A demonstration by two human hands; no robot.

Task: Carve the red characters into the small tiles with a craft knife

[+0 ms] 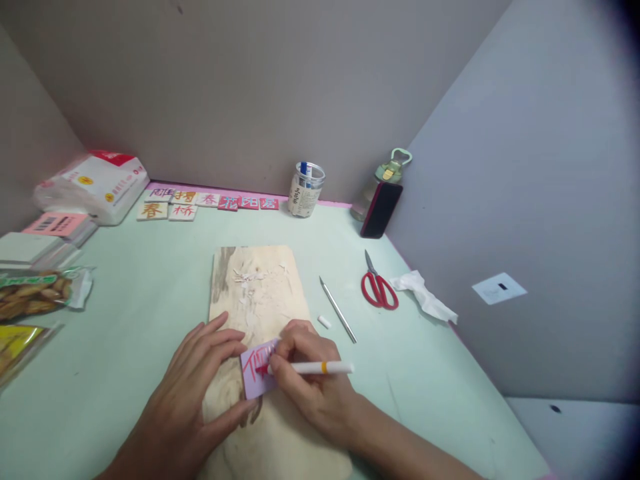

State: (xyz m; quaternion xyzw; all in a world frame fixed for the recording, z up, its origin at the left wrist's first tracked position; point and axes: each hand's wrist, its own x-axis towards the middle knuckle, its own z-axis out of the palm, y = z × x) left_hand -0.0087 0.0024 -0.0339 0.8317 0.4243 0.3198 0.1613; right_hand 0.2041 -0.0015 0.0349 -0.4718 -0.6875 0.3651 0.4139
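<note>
A small lilac tile with red marker strokes on it lies on a wooden board. My left hand steadies the tile, with the thumb at its lower edge and the index finger at its upper left corner. Pinched in my right hand is a white marker with an orange band, its red tip against the tile. My right fingers cover the tile's right part. Pale shavings are scattered over the board's far end. Right of the board lie a small white cylindrical piece and a craft knife.
Red-handled scissors and a crumpled tissue lie at right. Behind stand a phone, a bottle and a jar. Several character tiles, a tissue pack and snack bags are farther left.
</note>
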